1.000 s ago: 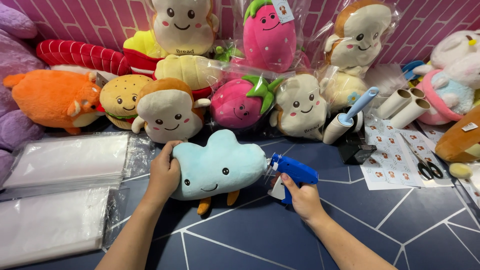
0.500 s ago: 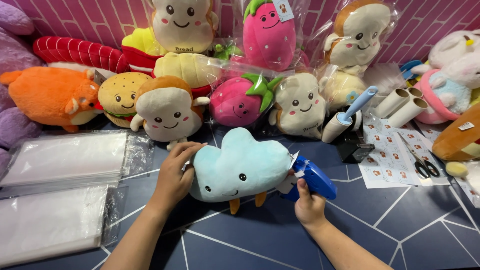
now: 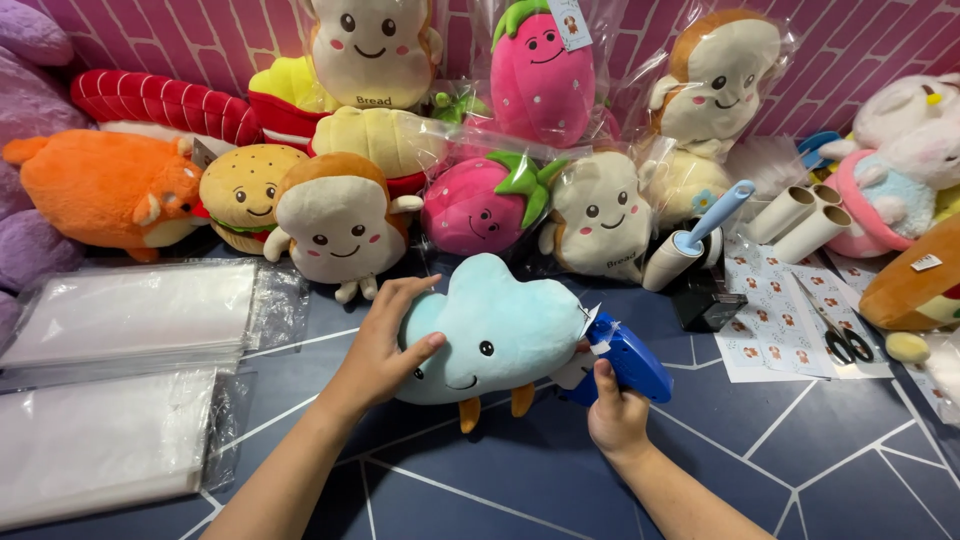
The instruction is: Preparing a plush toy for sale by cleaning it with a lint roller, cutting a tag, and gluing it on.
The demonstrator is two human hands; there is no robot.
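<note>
A light blue cloud plush [image 3: 495,330] with a small face and orange feet lies at the centre of the dark blue bench [image 3: 780,470]. The left hand [image 3: 385,345] clasps its left side, thumb across the front and fingers over the top, its grip closed on the plush. The right hand [image 3: 615,415], at about 4 o'clock from the cloud, has its grip clenched around a blue tagging gun [image 3: 625,365], whose nose meets a white tag [image 3: 590,335] at the cloud's right edge.

Behind the cloud, from 10 to 2 o'clock, a row of plush toys crowds the pink brick-patterned wall: an orange animal plush [image 3: 95,190], a burger plush [image 3: 245,190], a toast plush [image 3: 340,220], and a pink strawberry plush [image 3: 480,205] and a pale bread plush [image 3: 600,215], each in a clear bag. More bagged plush toys are stacked higher.

At 2 o'clock a lint roller [image 3: 695,240] leans by a black box, with cardboard tubes [image 3: 805,215] beyond it. At 3 o'clock lie sticker sheets [image 3: 770,320] and black scissors [image 3: 845,340].

At 9 o'clock two stacks of flat clear plastic bags [image 3: 125,320] lie on the bench.
</note>
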